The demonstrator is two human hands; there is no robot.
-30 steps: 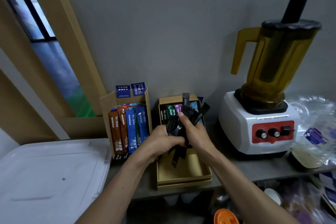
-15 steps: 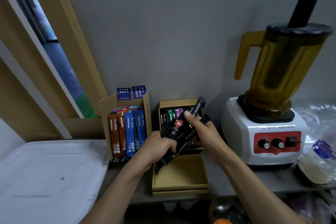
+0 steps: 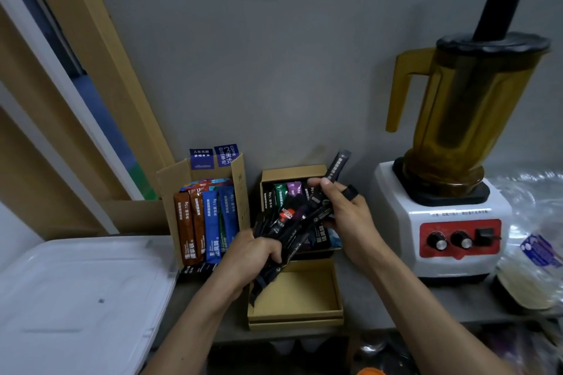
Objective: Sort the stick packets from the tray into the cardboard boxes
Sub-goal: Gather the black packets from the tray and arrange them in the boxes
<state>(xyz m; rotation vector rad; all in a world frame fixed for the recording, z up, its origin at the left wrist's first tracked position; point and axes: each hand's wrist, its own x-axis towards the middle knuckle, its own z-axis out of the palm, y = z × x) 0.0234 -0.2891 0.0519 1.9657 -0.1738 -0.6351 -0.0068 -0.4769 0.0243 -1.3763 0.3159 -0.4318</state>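
A person at a grey counter [image 3: 359, 298] holds a bundle of dark stick packets [image 3: 292, 227] in both hands, above two small cardboard boxes set against the wall. The left hand [image 3: 253, 248] grips the lower half of the bundle, fingers curled round it; the right hand [image 3: 347, 222] pinches the upper ends between thumb and fingers. One dark packet [image 3: 337, 167] juts up past the right thumb, tilted toward the wall.

The bundle slants from lower left to upper right. Its bottom ends hang over the shallow open box [image 3: 295, 316] at the counter's front edge, while its top crosses in front of the rear box [image 3: 292, 172], where green and purple packets [image 3: 288, 192] stand on end.

Just left of these stands a taller cardboard box [image 3: 169, 189] with its flaps open. In it brown packets [image 3: 189, 225] and blue packets [image 3: 213, 222] stand upright in a row, with two blue printed cards [image 3: 213, 155] showing behind them.

The white tray [image 3: 76, 298] lies at the far left, apart from both hands and beside the tall box. To the right of the hands sits a white blender [image 3: 441, 222] with a red control panel and an amber jug, a black tamper standing through its lid, and beyond it, at the frame's edge, a clear plastic bag [image 3: 536, 253].
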